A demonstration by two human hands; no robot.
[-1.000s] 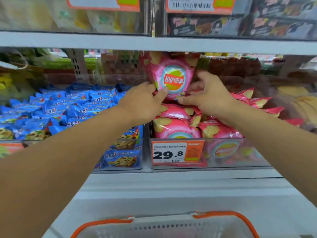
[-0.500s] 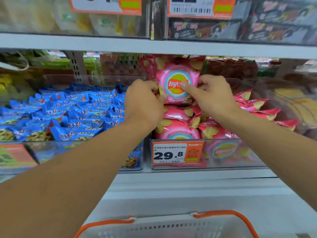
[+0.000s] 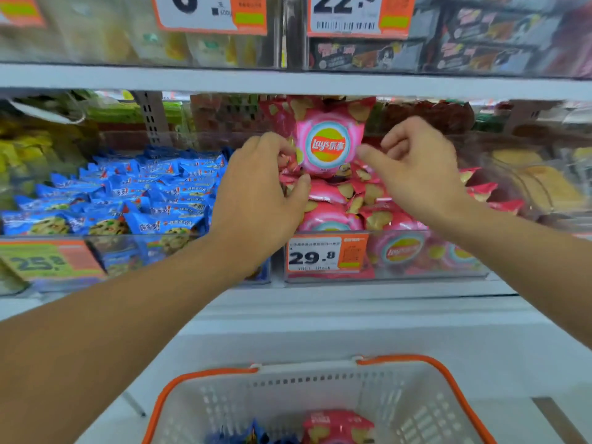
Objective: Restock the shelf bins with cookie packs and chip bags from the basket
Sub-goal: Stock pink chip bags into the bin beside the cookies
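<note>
My left hand (image 3: 262,190) covers the lower left corner of the upright chip bag (image 3: 328,145), and I cannot tell whether my fingertips there pinch it. My right hand (image 3: 416,174) is motion-blurred, so contact with the bag is unclear. The basket (image 3: 426,408) is cut off by the bottom edge, showing only the top of a pink bag (image 3: 336,426) and blue packs (image 3: 246,435). Upper-shelf price tags (image 3: 349,14) are cropped.
</note>
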